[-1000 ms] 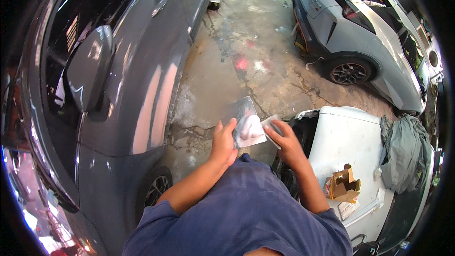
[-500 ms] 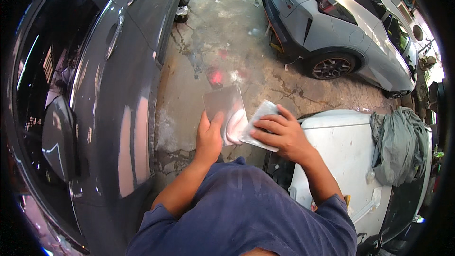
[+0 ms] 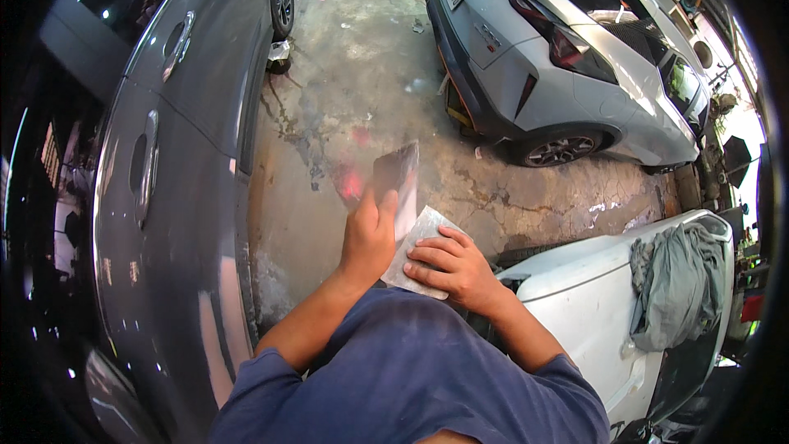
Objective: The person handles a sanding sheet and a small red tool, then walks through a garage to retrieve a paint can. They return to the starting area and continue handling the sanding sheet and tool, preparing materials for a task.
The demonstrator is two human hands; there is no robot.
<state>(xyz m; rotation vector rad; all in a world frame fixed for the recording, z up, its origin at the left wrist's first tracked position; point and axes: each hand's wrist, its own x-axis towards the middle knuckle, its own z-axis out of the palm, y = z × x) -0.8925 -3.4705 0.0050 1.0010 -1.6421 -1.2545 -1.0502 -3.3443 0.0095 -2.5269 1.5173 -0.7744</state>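
Note:
My left hand grips a thin, flat mixing plate, its thumb lying on the face. The plate is tilted, and pale pink body filler is smeared on its lower right part. In my right hand is a flat, grey filler spreader, with the fingers spread across its upper face. The spreader's near edge is close to my shirt; whether it touches the plate I cannot tell. At the left, the dark grey car has pale pink filler patches low on its side.
A silver car stands at the far right. Nearer on the right is a white car panel with a grey-green cloth draped over it. The stained concrete floor runs between the cars.
The spreader in my right hand has come nearer to my body. My left hand has turned the plate so its face shows narrower. The view has shifted, with the dark car further left.

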